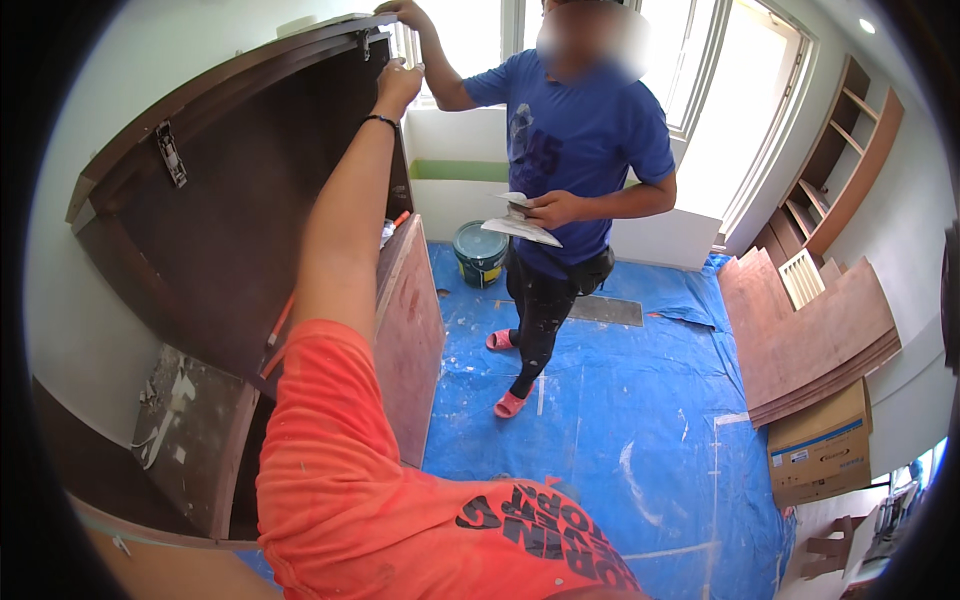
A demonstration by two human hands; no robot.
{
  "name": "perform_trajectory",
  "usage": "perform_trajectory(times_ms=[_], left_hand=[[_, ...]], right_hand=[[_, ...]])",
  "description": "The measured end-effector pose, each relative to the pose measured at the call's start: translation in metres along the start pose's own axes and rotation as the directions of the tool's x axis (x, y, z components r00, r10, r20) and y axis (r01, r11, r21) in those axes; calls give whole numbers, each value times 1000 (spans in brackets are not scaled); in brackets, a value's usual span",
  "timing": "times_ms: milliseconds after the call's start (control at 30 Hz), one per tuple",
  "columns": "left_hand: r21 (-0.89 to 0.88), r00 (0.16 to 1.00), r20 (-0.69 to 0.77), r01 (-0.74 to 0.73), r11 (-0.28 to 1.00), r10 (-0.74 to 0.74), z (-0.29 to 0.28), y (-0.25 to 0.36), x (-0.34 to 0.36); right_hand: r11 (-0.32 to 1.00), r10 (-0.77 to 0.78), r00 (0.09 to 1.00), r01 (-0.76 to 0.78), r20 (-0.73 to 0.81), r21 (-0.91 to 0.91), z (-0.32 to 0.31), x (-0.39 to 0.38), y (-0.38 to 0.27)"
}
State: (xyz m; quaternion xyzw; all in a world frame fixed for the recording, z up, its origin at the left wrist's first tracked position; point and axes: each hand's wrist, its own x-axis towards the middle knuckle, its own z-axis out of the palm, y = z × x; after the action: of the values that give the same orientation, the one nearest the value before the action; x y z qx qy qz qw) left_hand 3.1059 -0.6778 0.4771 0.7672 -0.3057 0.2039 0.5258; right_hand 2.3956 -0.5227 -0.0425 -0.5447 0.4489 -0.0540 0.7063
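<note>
My left hand (400, 84), with a dark band on its wrist, reaches up to the right edge of a dark brown cabinet (250, 170). Its fingers are curled; what they hold, if anything, is too small to make out. Just above, a co-worker's hand (402, 12) rests on the corner of the raised cabinet panel (230, 70), which carries metal hinges (171, 155). The co-worker (575, 140), in a blue shirt, holds flat pale plates (522, 232) in the other hand. My right hand is out of the picture.
A reddish wooden side panel (412, 340) stands beside my arm. Blue sheeting (600, 430) covers the floor. A lidded bucket (480, 253) stands behind the co-worker. At right, wooden boards (810, 340) lean above a cardboard box (820, 450), and an open shelf (835, 160) stands farther back.
</note>
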Motion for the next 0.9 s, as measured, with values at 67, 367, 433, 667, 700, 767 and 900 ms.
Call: perform_trajectory(times_ms=[67,367,433,667,700,767,900], left_hand=[[-74,998,-41,41,996,-44,11,-1,-7],[-586,915,245,404,702,-321,33,42,-90],[-632,916,243,399,664,-319,35,41,-89],[-676,934,274,357,645,-231,71,62,-113],[-695,947,237,321,644,-216,80,59,-118],[-716,964,119,249,652,-237,96,67,-126],[-754,957,-64,140,641,-283,103,69,-131]], right_hand=[[1000,20,1000,-20,-10,-5,3,2,-3],[995,100,988,-98,-119,16,-10,-3,16],[994,114,984,-112,-140,20,-13,-7,20],[989,145,963,-136,-226,54,-20,-17,32],[989,144,960,-134,-239,56,-22,-18,33],[986,164,948,-150,-272,73,-24,-26,38],[981,193,922,-171,-334,95,-38,-40,50]])
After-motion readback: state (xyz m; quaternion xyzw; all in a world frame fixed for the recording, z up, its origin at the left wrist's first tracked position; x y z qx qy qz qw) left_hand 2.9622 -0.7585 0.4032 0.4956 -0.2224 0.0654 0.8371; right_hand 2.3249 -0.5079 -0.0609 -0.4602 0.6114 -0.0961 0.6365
